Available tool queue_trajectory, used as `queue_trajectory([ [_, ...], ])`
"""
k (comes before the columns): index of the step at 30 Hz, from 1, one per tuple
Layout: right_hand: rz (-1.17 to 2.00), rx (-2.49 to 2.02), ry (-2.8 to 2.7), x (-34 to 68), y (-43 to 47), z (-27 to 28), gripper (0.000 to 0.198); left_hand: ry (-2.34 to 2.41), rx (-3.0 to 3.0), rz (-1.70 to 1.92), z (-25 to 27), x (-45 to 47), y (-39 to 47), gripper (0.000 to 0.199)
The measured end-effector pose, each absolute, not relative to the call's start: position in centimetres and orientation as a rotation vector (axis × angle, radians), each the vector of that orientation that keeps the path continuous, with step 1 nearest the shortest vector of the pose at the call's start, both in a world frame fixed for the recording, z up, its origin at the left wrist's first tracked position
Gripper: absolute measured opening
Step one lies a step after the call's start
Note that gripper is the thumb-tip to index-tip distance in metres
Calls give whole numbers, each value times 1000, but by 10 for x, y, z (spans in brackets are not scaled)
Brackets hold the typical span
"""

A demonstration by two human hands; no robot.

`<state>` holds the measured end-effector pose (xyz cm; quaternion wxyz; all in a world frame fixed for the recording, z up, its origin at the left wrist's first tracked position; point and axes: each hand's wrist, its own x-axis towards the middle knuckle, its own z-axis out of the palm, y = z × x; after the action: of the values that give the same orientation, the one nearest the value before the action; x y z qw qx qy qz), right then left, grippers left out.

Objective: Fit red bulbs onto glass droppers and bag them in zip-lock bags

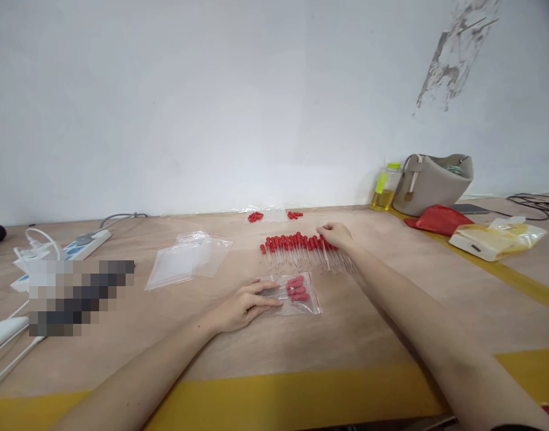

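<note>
A clear zip bag [308,306] with several red rubber bulbs [297,288] inside lies flat on the table. My left hand [245,305] rests over its left side, fingers stretched out and apart. Beyond the bag, a row of glass droppers [294,242] with red bulbs lies side by side, the thin tubes toward me. At the right end of this row, my right hand [337,235] is closed in a pinch on a dropper by its red bulb; the fingertips partly hide it.
Clear zip bags [184,257] lie stacked to the left. Small red pieces [255,216] sit by the wall. On the right are a bottle [385,187], a grey bag [433,185], a red pouch [438,220] and a yellow-white packet [494,239]. A power strip [94,240] with cables stands left.
</note>
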<state>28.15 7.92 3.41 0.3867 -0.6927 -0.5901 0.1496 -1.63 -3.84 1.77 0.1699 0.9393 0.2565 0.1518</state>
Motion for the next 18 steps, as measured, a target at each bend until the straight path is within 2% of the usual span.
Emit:
queue_trajectory([
  [7, 865, -1168, -1195, 292, 20, 41, 22, 744, 2681, 439, 18, -16, -38, 32],
  [18, 1286, -1050, -723, 272, -43, 8, 17, 749, 2674, 430, 15, -16, -36, 33],
])
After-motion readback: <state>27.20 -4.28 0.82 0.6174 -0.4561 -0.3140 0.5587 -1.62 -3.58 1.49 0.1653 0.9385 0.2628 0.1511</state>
